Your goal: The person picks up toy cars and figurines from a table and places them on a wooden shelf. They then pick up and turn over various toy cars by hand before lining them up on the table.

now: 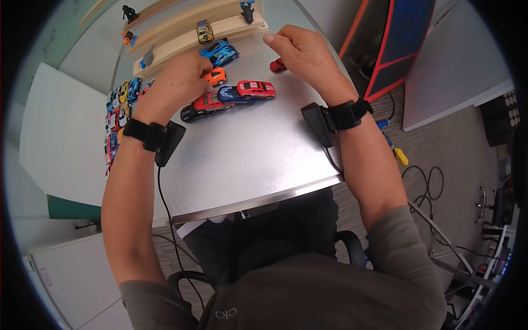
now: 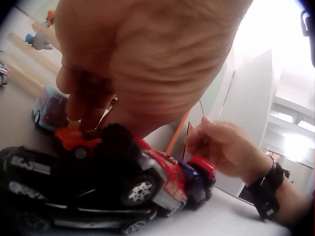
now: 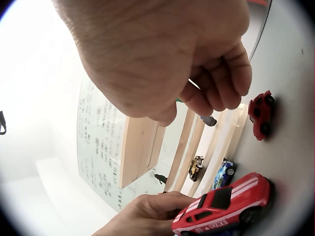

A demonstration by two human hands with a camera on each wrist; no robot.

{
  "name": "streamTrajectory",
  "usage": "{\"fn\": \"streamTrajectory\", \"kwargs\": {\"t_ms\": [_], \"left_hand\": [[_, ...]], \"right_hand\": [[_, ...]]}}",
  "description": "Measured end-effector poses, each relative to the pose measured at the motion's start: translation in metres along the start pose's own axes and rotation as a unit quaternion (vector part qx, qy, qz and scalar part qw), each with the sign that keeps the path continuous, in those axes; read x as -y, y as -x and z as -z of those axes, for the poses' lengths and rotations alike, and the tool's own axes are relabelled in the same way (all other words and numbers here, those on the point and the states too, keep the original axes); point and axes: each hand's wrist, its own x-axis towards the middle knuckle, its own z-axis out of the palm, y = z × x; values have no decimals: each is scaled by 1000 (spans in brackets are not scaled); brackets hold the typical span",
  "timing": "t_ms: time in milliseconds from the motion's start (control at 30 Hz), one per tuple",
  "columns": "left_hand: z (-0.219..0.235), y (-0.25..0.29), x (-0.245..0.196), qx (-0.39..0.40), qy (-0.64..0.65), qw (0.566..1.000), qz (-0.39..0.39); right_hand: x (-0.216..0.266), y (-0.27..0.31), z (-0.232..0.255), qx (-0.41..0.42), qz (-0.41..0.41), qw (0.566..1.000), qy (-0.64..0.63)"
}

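Observation:
Thumb and fingers of the left hand (image 1: 184, 80) pinch the left end of an orange toy car (image 1: 215, 76); in the left wrist view black shadow hides part of this car (image 2: 78, 142). Just in front, a red-and-white striped car (image 1: 256, 88), a dark blue car (image 1: 228, 94), a red car (image 1: 207, 102) and a black car (image 1: 190, 114) overlap in a slanting row. Blue cars (image 1: 221, 53) stand behind the orange one. Over the table's right side, the right hand (image 1: 305, 55) is held loosely curled and empty, beside a small red car (image 3: 261, 115).
A wooden tiered rack (image 1: 231, 28) at the back holds a yellow-black car (image 1: 204, 32) and small animal figures (image 1: 247, 12). Several toy cars (image 1: 118, 118) are packed along the left edge of the metal table (image 1: 258, 154). A cable (image 1: 330, 159) hangs from the right wrist camera.

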Motion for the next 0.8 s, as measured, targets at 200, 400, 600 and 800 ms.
{"fn": "streamTrajectory", "kwargs": {"t_ms": [200,400,600,800], "left_hand": [[-4,-13,3,41,-65,997,20],[1,-15,5,49,-10,996,78],[17,-4,-5,-85,62,994,12],[22,-1,-38,-152,70,977,-131]], "right_hand": [[-9,-5,-3,49,-8,995,87],[-8,-8,0,60,-4,993,103],[-3,-1,-5,12,115,992,59],[10,4,-5,33,153,985,-76]]}}
